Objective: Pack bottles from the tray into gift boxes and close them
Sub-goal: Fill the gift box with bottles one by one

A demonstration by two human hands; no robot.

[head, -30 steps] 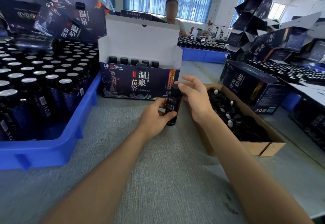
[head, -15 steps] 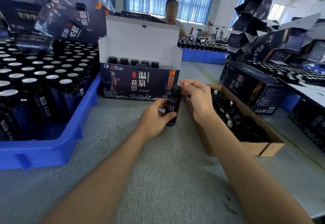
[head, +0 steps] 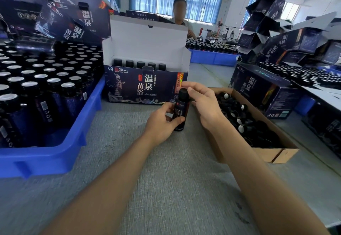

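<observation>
A small dark bottle [head: 181,111] with a black cap stands upright on the grey table. My left hand [head: 162,122] grips its body from the left. My right hand [head: 204,103] curls its fingers round the black cap from the right. Just behind stands an open dark-blue gift box [head: 145,85] with its white lid flap raised and a row of several black-capped bottles inside. To the left, a blue tray [head: 55,153] holds several silver-topped bottles.
A cardboard box [head: 273,151] full of loose black caps lies at the right. A shut gift box [head: 262,89] and stacks of empty boxes stand at the right and back left. A person sits behind the table near another blue tray [head: 212,57].
My right hand has closed in from hovering open above the bottle and now has its fingers on the cap. The left hand and bottle have stayed in place.
</observation>
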